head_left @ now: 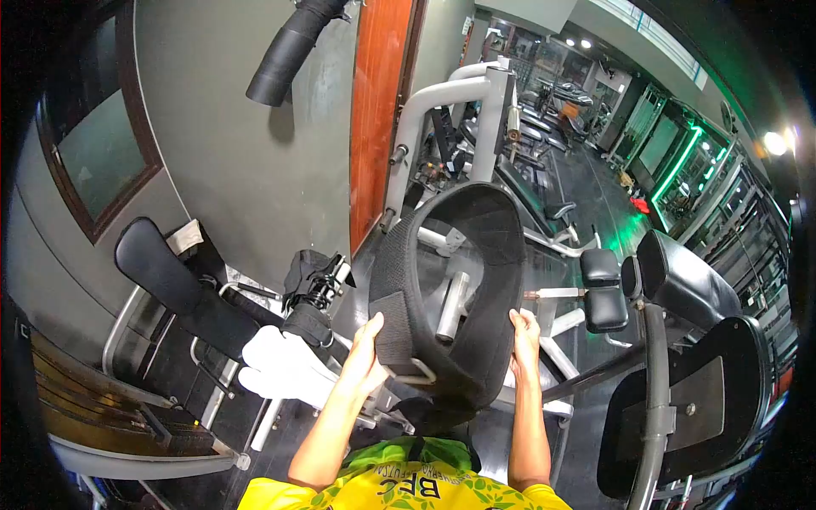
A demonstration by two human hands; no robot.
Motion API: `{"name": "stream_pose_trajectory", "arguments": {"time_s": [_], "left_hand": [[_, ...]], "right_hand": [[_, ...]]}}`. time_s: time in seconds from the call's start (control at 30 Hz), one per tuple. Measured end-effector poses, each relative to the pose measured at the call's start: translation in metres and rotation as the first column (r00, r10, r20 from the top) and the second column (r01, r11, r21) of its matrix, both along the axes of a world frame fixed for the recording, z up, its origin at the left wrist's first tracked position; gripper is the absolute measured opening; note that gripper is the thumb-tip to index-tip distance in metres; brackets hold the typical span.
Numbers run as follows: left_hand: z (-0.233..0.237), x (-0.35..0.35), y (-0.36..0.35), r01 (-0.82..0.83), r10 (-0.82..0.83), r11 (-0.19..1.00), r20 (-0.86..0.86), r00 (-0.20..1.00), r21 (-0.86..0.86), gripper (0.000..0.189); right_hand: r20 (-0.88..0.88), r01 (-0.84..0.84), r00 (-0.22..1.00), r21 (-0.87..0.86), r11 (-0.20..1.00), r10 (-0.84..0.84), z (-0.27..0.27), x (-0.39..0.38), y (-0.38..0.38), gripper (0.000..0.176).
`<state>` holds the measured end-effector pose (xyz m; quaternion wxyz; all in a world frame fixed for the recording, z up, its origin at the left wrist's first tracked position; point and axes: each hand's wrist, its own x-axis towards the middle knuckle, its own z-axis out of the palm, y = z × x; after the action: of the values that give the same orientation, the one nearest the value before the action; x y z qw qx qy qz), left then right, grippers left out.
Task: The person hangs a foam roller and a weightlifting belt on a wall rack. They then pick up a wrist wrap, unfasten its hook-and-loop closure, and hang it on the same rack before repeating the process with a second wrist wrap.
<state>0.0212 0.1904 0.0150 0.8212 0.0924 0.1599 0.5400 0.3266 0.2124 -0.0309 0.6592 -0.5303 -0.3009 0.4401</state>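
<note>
A wide black weightlifting belt [395,289], closed into a loop, is held up in front of my body. My left hand [365,357] grips its left side, beside a metal buckle bar [412,371]. On the opposite side, my right hand [525,336] pinches the belt's edge between thumb and fingers. Through the loop's opening a grey metal tube [453,308] of a machine shows behind. Nearest to my left forearm is a white cloth-like bundle [285,365], resting on the equipment.
A grey-framed machine [491,110] stands ahead. Padded black seats [690,276] and a curved metal post [656,391] are close on the right. At left are a black bench pad [161,263] and a black bag [310,276]. Rolled mats [293,55] hang on the wall.
</note>
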Motion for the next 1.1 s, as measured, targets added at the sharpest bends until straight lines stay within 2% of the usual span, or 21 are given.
{"name": "stream_pose_trajectory", "arguments": {"time_s": [0.1, 0.17, 0.23, 0.27, 0.43, 0.5, 0.57, 0.6, 0.67, 0.7, 0.73, 0.77, 0.8, 0.87, 0.9, 0.93, 0.97, 1.0, 1.03, 1.07, 1.1], "left_hand": [[0.006, -0.004, -0.002, -0.028, 0.028, 0.999, -0.007, 1.0, -0.046, 0.032], [-0.023, -0.006, 0.003, -0.016, 0.016, 1.0, -0.022, 1.0, -0.018, 0.033], [-0.02, 0.003, 0.001, -0.001, 0.0, 1.0, -0.083, 0.997, -0.011, 0.043], [-0.02, 0.011, 0.001, -0.075, 0.068, 0.996, -0.129, 0.989, -0.046, 0.049], [-0.053, 0.024, -0.006, -0.047, 0.028, 0.996, -0.22, 0.975, -0.082, 0.058], [-0.072, 0.03, -0.003, 0.027, -0.017, 0.999, -0.264, 0.964, 0.036, 0.066], [-0.12, 0.029, 0.007, 0.019, 0.0, 0.998, -0.318, 0.948, 0.057, 0.067], [-0.132, 0.026, 0.02, 0.033, 0.024, 0.988, -0.361, 0.932, 0.149, 0.054], [-0.084, 0.03, 0.023, 0.023, 0.083, 0.97, -0.419, 0.904, 0.241, 0.036], [-0.077, 0.032, 0.028, 0.017, 0.089, 0.97, -0.417, 0.905, 0.243, 0.036], [-0.074, 0.034, 0.033, 0.008, 0.155, 0.952, -0.504, 0.85, 0.307, 0.034], [-0.071, 0.037, 0.037, 0.008, 0.223, 0.929, -0.579, 0.784, 0.369, 0.032], [-0.059, 0.047, 0.043, -0.098, 0.329, 0.923, -0.634, 0.699, 0.371, 0.032], [-0.067, 0.052, 0.061, -0.141, 0.36, 0.92, -0.643, 0.676, 0.367, 0.032], [-0.068, 0.054, 0.073, -0.178, 0.393, 0.911, -0.652, 0.648, 0.372, 0.032], [-0.037, 0.056, 0.079, -0.227, 0.439, 0.894, -0.652, 0.618, 0.387, 0.033], [-0.034, 0.061, 0.093, -0.229, 0.434, 0.897, -0.655, 0.618, 0.378, 0.033], [-0.033, 0.065, 0.105, -0.3, 0.458, 0.888, -0.613, 0.644, 0.349, 0.032], [-0.032, 0.068, 0.118, -0.371, 0.488, 0.873, -0.568, 0.663, 0.316, 0.032], [-0.031, 0.072, 0.133, -0.422, 0.522, 0.852, -0.555, 0.648, 0.309, 0.031], [-0.043, 0.067, 0.147, -0.367, 0.468, 0.883, -0.605, 0.643, 0.293, 0.03]], "right_hand": [[0.043, 0.032, 0.999, 0.029, 0.999, -0.033, 0.003, -0.001, 0.014, 0.019], [0.028, 0.087, 0.996, 0.079, 0.993, -0.089, -0.004, 0.003, 0.025, 0.018], [0.007, 0.064, 0.998, 0.09, 0.994, -0.065, -0.001, -0.003, 0.03, 0.019], [-0.023, 0.056, 0.998, 0.094, 0.994, -0.054, -0.001, -0.005, 0.033, 0.019], [-0.154, -0.016, 0.988, 0.098, 0.995, 0.031, 0.01, -0.028, 0.035, 0.02], [-0.187, -0.021, 0.982, 0.082, 0.996, 0.036, 0.008, -0.034, 0.042, 0.019], [-0.26, 0.008, 0.965, -0.075, 0.997, -0.027, 0.004, -0.038, 0.055, 0.018], [-0.297, 0.017, 0.955, 0.066, 0.998, 0.004, 0.01, -0.048, 0.068, 0.016], [-0.305, -0.016, 0.952, 0.078, 0.997, 0.039, 0.005, -0.049, 0.082, 0.016], [-0.314, -0.038, 0.947, 0.087, 0.996, 0.064, -0.002, -0.048, 0.09, 0.015], [-0.241, -0.027, 0.969, 0.098, 0.995, 0.05, -0.02, -0.041, 0.103, 0.019], [-0.239, -0.029, 0.97, 0.094, 0.995, 0.05, -0.038, -0.033, 0.113, 0.019], [-0.232, -0.02, 0.972, 0.075, 0.997, 0.037, -0.044, -0.03, 0.12, 0.024], [-0.166, -0.062, 0.984, 0.043, 0.997, 0.068, -0.058, -0.023, 0.13, 0.037], [-0.164, -0.067, 0.984, 0.041, 0.997, 0.073, -0.053, -0.027, 0.133, 0.037], [-0.178, -0.098, 0.979, 0.001, 0.995, 0.096, -0.038, -0.036, 0.128, 0.027], [-0.194, -0.126, 0.974, -0.042, 0.991, 0.116, -0.025, -0.046, 0.12, 0.021], [-0.335, -0.229, 0.919, -0.027, 0.973, 0.207, -0.017, -0.054, 0.113, 0.033], [-0.173, -0.157, 0.981, -0.451, 0.879, 0.087, -0.018, -0.048, 0.109, 0.043], [-0.152, -0.262, 0.964, -0.442, 0.858, 0.216, -0.02, -0.049, 0.104, 0.054], [-0.131, -0.368, 0.929, -0.437, 0.821, 0.346, -0.018, -0.053, 0.1, 0.065]]}}
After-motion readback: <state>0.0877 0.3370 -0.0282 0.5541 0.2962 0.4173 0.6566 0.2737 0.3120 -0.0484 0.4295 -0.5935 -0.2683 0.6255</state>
